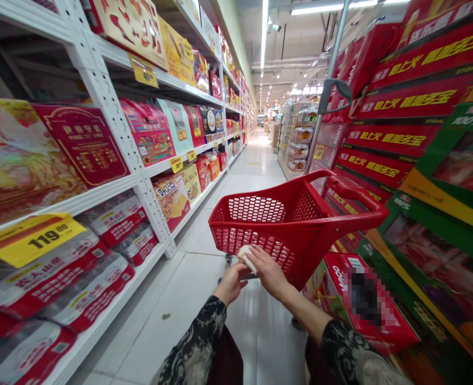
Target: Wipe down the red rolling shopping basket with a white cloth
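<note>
A small, crumpled off-white cloth (246, 256) is pinched between my two hands, close to the lower side of a red plastic shopping cart (314, 227). My left hand (231, 282) grips it from the left with bent fingers. From the right, my right hand (271, 271) lays its fingers over the cloth's edge. Whether the cloth touches the cart's perforated wall I cannot tell. The cart stands sideways in front of me, its handle (364, 200) to the right. Nothing shows inside its basket from here.
White shelves (134, 174) with boxed goods and packs of bottled water (82, 291) line the left. Stacked red drink cartons (404, 136) and green boxes (432, 251) rise on the right. A red box (384, 326) sits low beside the cart. The tiled aisle (256, 160) runs ahead.
</note>
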`<state>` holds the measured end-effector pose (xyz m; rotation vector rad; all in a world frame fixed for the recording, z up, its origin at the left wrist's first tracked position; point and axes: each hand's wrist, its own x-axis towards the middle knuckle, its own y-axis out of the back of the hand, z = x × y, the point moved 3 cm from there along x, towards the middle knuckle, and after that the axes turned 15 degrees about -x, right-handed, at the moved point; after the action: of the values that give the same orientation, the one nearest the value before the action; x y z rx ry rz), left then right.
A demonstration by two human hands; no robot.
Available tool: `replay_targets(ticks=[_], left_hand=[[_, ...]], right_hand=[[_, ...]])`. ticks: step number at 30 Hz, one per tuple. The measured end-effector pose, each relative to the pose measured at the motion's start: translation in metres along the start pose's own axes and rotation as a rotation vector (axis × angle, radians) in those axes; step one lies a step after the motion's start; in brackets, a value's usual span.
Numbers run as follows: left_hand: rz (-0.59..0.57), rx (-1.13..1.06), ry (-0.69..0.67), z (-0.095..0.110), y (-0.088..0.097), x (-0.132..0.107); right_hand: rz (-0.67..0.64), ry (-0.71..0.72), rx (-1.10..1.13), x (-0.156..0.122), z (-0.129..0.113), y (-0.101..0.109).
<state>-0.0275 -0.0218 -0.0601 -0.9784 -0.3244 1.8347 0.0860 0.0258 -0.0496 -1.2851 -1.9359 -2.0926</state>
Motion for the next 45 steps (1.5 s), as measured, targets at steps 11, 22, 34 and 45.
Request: replay_targets(ticks=[11,22,34,45], left_hand=[[0.377,0.891,-0.504,0.100,0.095,0.008],[0.325,1.602,-0.566,0.110,0.075,0.001],[0.300,1.794,-0.657,0.094,0.039,0.003],[0.258,1.880,-0.657,0.077,0.037,0.007]], right_hand=[[0.077,0.265,-0.146,0.139,-0.033,-0.022],[-0.207,0.420,-0.416,0.072,-0.027,-0.101],[0.152,0.381,-0.517,0.119,-0.021,-0.048],[-0.032,0.437,-0.431,0.044,-0.002,-0.087]])
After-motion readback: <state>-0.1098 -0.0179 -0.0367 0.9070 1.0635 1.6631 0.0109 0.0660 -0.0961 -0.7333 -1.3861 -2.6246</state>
